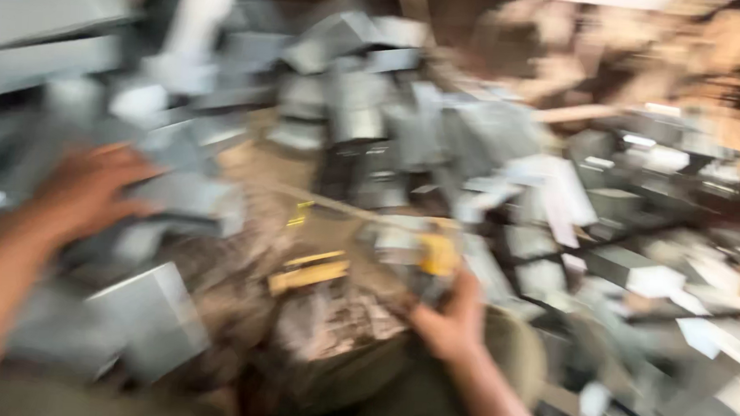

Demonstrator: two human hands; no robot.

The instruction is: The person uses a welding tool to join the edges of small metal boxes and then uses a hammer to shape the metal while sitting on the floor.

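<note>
Dozens of grey metal offcuts lie heaped across the floor, all smeared by blur. At near left, the left hand rests on a grey metal piece, fingers loosely spread over it. The right hand, near centre, grips a yellow-and-grey object; its finger positions I cannot tell.

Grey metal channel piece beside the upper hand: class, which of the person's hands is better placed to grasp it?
Probably left. The left hand already lies on the grey metal channel piece; the right hand is at a yellow-marked object. Heavy blur limits certainty.
</note>
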